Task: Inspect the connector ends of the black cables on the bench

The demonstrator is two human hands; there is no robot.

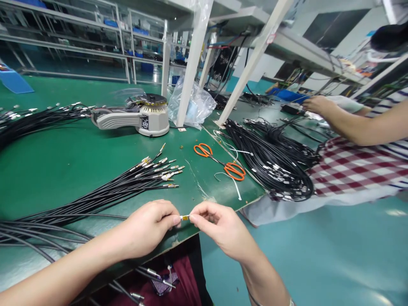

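My left hand pinches a black cable just behind its end, where a short metal piece with yellow tape shows between my two hands. The tip of that cable end is between the thumb and forefinger of my right hand, closed in a pinch. Both hands are over the front edge of the green table. Beyond my left hand lies a bundle of black cables, their silver ends with yellow tape fanned out. Orange-handled scissors lie open past my right hand.
A grey tape dispenser stands behind the bundle, near a clear plastic bag and white posts. White cable ties lie by the scissors. Coiled black cables are at right, where a co-worker's hand works. More cables hang over my lap.
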